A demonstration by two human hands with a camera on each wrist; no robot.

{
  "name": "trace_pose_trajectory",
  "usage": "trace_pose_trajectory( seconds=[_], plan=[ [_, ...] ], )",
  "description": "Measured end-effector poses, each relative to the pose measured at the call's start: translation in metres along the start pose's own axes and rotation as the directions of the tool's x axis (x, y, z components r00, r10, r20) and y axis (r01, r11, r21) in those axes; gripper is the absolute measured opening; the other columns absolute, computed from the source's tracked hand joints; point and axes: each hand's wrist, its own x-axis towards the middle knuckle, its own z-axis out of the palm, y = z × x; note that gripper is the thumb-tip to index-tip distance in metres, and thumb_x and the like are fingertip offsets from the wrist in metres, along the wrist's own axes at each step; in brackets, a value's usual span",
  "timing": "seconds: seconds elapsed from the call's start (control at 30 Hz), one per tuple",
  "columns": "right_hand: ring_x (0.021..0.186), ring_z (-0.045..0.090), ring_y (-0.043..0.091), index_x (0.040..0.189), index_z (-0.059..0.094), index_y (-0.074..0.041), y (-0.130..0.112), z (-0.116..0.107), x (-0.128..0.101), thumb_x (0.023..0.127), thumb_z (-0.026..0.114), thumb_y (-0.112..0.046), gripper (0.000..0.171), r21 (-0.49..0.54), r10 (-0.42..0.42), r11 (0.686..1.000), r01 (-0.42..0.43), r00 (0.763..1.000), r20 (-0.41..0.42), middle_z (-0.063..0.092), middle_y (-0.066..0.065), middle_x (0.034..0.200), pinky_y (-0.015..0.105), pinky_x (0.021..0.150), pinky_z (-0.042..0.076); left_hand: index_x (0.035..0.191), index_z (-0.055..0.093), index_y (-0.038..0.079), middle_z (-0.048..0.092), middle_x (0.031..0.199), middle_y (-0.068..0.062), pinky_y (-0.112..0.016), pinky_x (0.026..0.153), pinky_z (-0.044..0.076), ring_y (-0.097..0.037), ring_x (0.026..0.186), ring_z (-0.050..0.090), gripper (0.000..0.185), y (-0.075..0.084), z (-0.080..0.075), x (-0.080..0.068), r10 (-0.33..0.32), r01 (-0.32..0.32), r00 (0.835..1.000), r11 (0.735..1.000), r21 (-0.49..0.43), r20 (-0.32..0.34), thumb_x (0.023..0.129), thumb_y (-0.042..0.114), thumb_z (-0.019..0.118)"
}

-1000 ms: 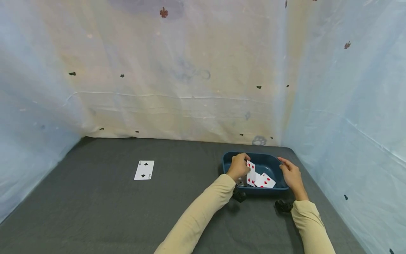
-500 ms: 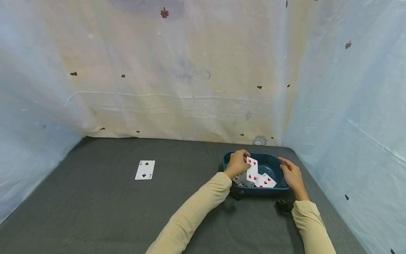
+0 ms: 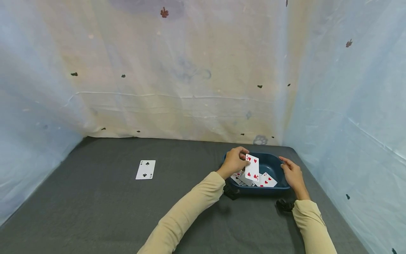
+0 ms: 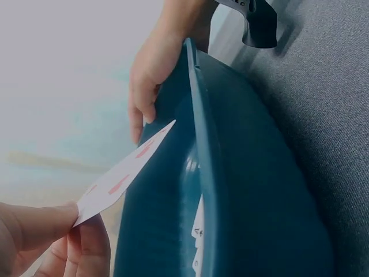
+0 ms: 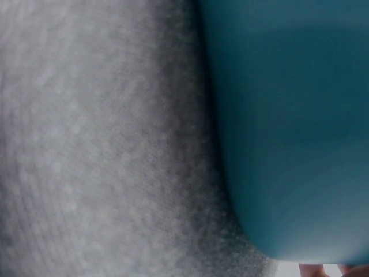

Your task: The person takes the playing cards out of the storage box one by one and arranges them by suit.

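In the head view my left hand [image 3: 235, 162] pinches a playing card [image 3: 252, 167], a four of hearts, by its left edge above a blue plastic bin [image 3: 272, 191]. The left wrist view shows the held card [image 4: 124, 173] tilted between thumb and fingers, above the bin's opening. Several white cards lie inside the bin; a hearts card [image 3: 266, 180] is face up among them. My right hand [image 3: 293, 176] grips the bin's right rim, its fingers reaching over to the inside. The right wrist view has mostly the bin's outer wall [image 5: 300, 127].
A two of clubs [image 3: 145, 169] lies face up on the grey cloth-covered table [image 3: 95, 204], left of the bin. Pale patterned sheets [image 3: 190, 70] hang behind the table and at both sides. Black wrist cameras sit near both sleeves.
My left hand has lifted the four of hearts a little out of the bin and moved slightly left, uncovering more cards inside. The right hand stays on the rim.
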Motion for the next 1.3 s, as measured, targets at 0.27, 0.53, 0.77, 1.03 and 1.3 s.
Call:
trace_pose_trajectory(
  seconds=[0.27, 0.53, 0.77, 1.03, 1.3],
  plan=[
    [0.118, 0.049, 0.044, 0.141, 0.045, 0.001, -0.001, 0.001, 0.001, 0.105, 0.037, -0.017, 0.041, 0.001, -0.006, 1.000, 0.006, 1.000, -0.003, 0.048, 0.031, 0.134, 0.058, 0.096, 0.036, 0.117, 0.064, 0.002, 0.058, 0.083, -0.001, -0.030, 0.057, 0.055, -0.014, 0.065, 0.061, 0.036, -0.006, -0.009, -0.002, -0.012, 0.013, 1.000, 0.990, -0.138, 0.010, 0.082, -0.003, 0.074],
    [0.118, 0.048, 0.045, 0.140, 0.046, 0.002, -0.002, 0.004, 0.001, 0.104, 0.038, -0.017, 0.041, 0.003, -0.020, 1.000, 0.020, 1.000, -0.006, 0.050, 0.031, 0.133, 0.059, 0.094, 0.037, 0.119, 0.063, 0.002, 0.058, 0.088, -0.005, -0.040, 0.067, 0.056, -0.018, 0.069, 0.063, 0.036, -0.011, -0.025, -0.008, -0.028, 0.036, 0.999, 0.970, -0.242, 0.039, 0.084, -0.005, 0.072],
    [0.116, 0.050, 0.044, 0.138, 0.047, 0.003, -0.003, 0.005, 0.002, 0.104, 0.039, -0.014, 0.040, -0.015, -0.044, 0.999, 0.044, 0.999, -0.015, 0.053, 0.031, 0.129, 0.058, 0.093, 0.037, 0.117, 0.064, 0.005, 0.059, 0.091, -0.006, -0.040, 0.066, 0.056, -0.018, 0.072, 0.063, 0.034, -0.017, -0.042, -0.014, -0.036, 0.045, 0.998, 0.966, -0.254, 0.041, 0.085, -0.003, 0.072],
    [0.114, 0.051, 0.043, 0.139, 0.047, 0.002, -0.001, 0.003, 0.002, 0.104, 0.039, -0.014, 0.039, -0.027, -0.048, 0.998, 0.048, 0.999, -0.024, 0.052, 0.031, 0.130, 0.055, 0.090, 0.038, 0.119, 0.063, 0.003, 0.060, 0.094, -0.008, -0.043, 0.070, 0.056, -0.020, 0.075, 0.064, 0.036, -0.027, -0.057, -0.018, -0.041, 0.041, 0.999, 0.959, -0.279, 0.008, 0.085, -0.003, 0.072],
    [0.113, 0.052, 0.042, 0.139, 0.048, 0.002, 0.001, 0.001, 0.001, 0.104, 0.039, -0.014, 0.040, -0.033, -0.048, 0.998, 0.046, 0.998, -0.037, 0.053, 0.031, 0.129, 0.054, 0.088, 0.040, 0.121, 0.062, 0.001, 0.059, 0.094, -0.010, -0.051, 0.077, 0.053, -0.020, 0.077, 0.064, 0.038, -0.037, -0.072, -0.023, -0.021, 0.012, 1.000, 0.937, -0.349, -0.021, 0.085, -0.007, 0.070]
  ],
)
